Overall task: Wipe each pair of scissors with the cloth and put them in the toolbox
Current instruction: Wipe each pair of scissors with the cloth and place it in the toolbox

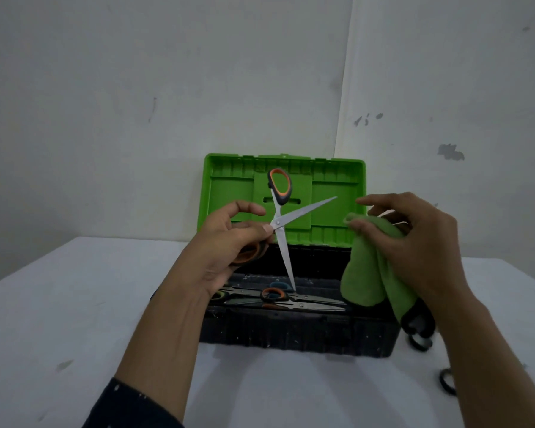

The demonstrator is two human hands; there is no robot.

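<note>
Where it lies nearest me, table (74, 304): white, carrying the toolbox, with a dark sleeve (130, 406) at the toolbox's near left.
Loose handles (447, 381): black rings on the table off the toolbox's near right corner; I can't make out their blades.
Toolbox (291, 332): black tub, open, front wall facing me.
Stored scissors (278, 296): several pairs lying flat on the toolbox floor, blades pointing right.
Left hand (229, 242): above the toolbox's left half, curled round an orange handle, thumb and forefinger pinching by the pivot.
Held scissors (278, 222): over the toolbox, blades spread wide. One tip points down among the stored pairs, and I can't tell if it touches. The other aims up-right.
Right hand (414, 242): above the toolbox's right end, gripping the cloth, forefinger stretched out, clear of the blade.
Cloth (371, 273): green, hanging over the toolbox's right wall.
Lid (229, 186): green, upright at the toolbox's far edge, the free handle in front of it.
</note>
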